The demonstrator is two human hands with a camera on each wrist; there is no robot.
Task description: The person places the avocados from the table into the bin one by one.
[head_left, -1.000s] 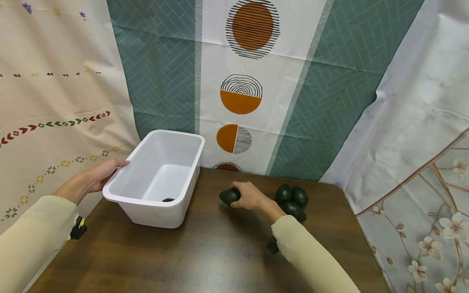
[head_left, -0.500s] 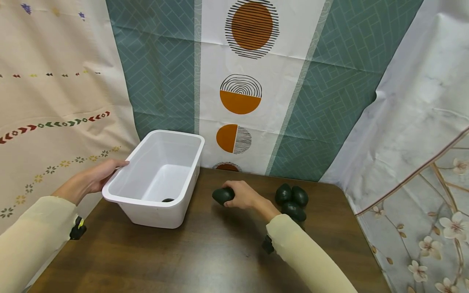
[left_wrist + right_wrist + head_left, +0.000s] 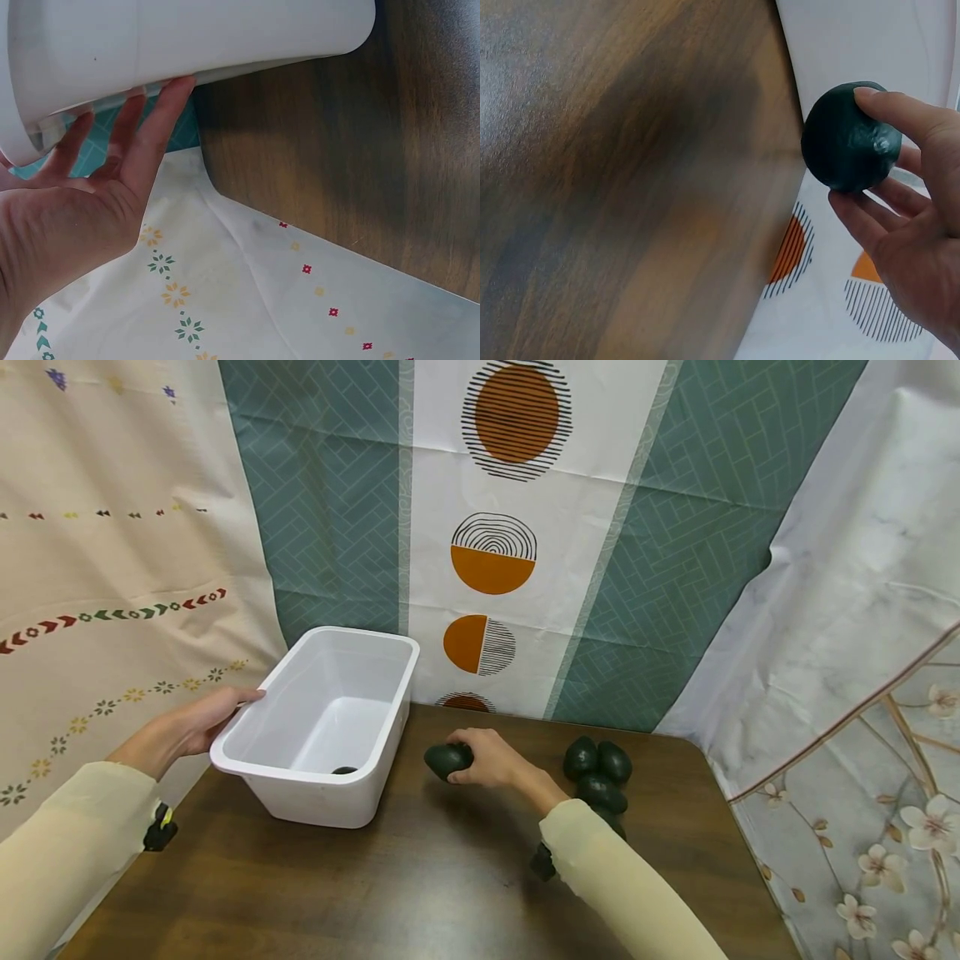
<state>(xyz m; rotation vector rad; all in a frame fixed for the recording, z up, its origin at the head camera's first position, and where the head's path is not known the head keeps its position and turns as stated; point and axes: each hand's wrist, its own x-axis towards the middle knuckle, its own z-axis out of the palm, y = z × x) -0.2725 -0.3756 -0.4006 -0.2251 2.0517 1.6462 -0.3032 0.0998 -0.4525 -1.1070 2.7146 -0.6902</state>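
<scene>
A white plastic tub [image 3: 315,797] stands at the left of the brown table. My left hand [image 3: 201,720] grips its left rim, thumb over the edge; in the left wrist view the fingers [image 3: 154,146] reach under the rim against the outer wall. To the right of the tub, my right hand [image 3: 491,758] holds a dark green avocado [image 3: 444,762] just above the table. The right wrist view shows thumb and fingers around this avocado [image 3: 847,139]. Inside the tub, a small dark piece [image 3: 344,770] shows over the near rim; most of it is hidden.
Several more avocados [image 3: 602,793] lie in a cluster at the right of the table [image 3: 375,893], one partly behind my right sleeve. Patterned cloths [image 3: 330,527] hang behind and at both sides. The tub's far end stands close to the back cloth.
My right hand has moved left with the avocado, closer to the tub, uncovering more of the cluster. The left hand and the tub have stayed in place.
</scene>
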